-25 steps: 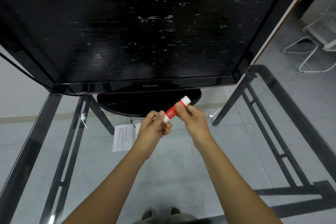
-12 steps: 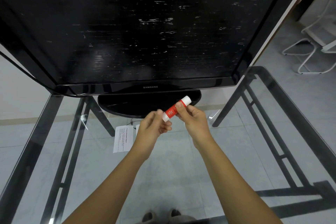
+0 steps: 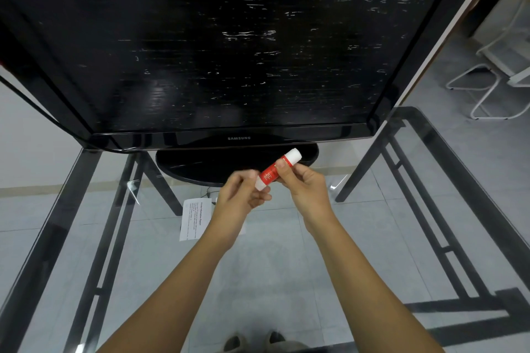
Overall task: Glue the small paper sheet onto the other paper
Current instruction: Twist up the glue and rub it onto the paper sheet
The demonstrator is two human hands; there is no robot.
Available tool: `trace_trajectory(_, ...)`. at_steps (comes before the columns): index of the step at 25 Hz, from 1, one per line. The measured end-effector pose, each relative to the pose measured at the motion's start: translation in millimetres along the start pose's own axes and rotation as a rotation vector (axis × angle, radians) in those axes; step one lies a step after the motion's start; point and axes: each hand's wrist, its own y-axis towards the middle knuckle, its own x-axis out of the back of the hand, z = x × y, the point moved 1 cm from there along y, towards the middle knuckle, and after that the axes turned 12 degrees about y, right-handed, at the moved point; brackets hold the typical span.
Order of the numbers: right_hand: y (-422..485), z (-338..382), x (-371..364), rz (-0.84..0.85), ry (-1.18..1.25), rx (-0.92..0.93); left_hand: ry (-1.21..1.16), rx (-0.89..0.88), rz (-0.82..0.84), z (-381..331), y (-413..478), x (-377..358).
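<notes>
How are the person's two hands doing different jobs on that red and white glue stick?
The right hand wraps the red middle of the red and white glue stick, thumb on top, while the left hand only pinches its lower white end with its fingertips. The right hand sits higher and nearer the black television; the left hand sits lower, over the printed paper sheet. Both hold the stick in the air above the glass table.

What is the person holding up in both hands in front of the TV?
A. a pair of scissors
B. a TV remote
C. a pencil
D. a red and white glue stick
D: the right hand grips the middle of a red and white glue stick, and the left hand pinches its lower white end, above the printed paper on the glass table.
</notes>
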Motion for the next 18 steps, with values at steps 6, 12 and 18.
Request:
trace_trajectory(6, -1.3, -0.8, -1.3, 0.001, 0.008, -0.008, 0.103, -0.173, -0.052, -1.3, -0.2, 1.3)
trace_trajectory(12, -0.2, -0.3, -2.6, -0.007, -0.003, -0.005, 0.074, -0.043, -0.008, 1.8, -1.1, 5.0)
trace_trajectory(18, -0.7, -1.7, -5.3, 0.008, 0.0, -0.006, 0.073, -0.159, -0.027, -0.4, -1.8, 8.2)
